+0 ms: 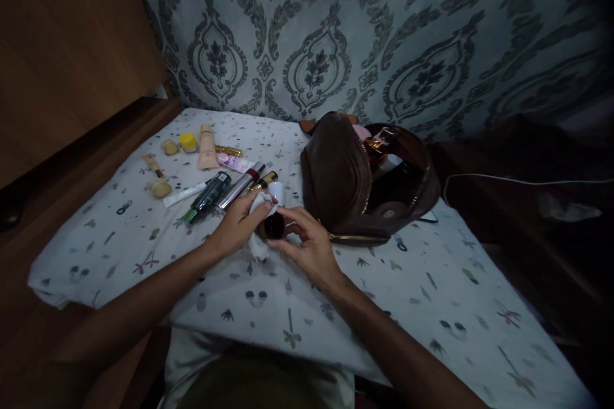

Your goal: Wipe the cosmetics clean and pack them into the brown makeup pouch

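My left hand (236, 223) is closed on a crumpled white wipe (259, 249) and presses it to the side of a small dark round container (274, 226). The fingers and thumb of my right hand (311, 248) grip that container from the other side. Its far side is hidden by the wipe and fingers. Just beyond my hands stands a white round cap or jar (276, 190). Near my left hand lie a black and gold tube (263, 181), a silver tube with a dark red band (242, 185) and a dark green tube (211, 194).
An unzipped brown leather bag (333, 169) with items inside stands at the right. Farther left are a beige tube (207, 147), a yellow-lidded jar (187, 142), a pink and white tube (235, 162) and a white tube (185, 193). A patterned cloth (374, 294) covers the table.
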### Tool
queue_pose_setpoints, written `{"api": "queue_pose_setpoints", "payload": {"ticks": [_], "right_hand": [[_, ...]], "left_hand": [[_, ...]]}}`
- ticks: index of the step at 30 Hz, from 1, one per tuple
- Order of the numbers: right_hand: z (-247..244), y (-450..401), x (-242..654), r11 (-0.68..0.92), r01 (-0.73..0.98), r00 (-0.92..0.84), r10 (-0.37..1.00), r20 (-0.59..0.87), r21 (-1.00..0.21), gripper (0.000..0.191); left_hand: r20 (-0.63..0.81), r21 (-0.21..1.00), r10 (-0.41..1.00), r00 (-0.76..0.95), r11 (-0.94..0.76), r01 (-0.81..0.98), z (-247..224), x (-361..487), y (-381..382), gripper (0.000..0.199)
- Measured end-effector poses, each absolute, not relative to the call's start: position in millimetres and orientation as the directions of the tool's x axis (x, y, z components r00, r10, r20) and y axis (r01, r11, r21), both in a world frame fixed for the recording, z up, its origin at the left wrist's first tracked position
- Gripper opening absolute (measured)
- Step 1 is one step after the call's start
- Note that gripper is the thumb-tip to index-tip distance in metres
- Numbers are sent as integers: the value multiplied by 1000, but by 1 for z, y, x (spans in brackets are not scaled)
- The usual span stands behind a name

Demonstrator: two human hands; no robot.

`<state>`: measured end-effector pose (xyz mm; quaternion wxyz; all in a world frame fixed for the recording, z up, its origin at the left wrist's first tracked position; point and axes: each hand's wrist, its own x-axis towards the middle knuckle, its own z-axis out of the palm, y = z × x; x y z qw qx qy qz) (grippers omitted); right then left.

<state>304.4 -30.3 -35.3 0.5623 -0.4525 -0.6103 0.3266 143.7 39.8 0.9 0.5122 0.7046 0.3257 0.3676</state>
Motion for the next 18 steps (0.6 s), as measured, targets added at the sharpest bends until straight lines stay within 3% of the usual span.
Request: {"api": "queue_pose_setpoints", "payload": {"ticks": [8,13,18], "right_hand": [[-32,-33,301,353,180,98,922,374,-918,47],[-26,-35,301,361,17,4,933,361,-932,43],[-22,-36,298,331,-66,43,943,329,-941,44]], "left_hand": [[211,957,843,495,-280,70,-1,144,35,26],[68,998,862,502,-65,-24,2,144,38,29],[-87,978,883,461,164,-129,0,150,38,38]]}}
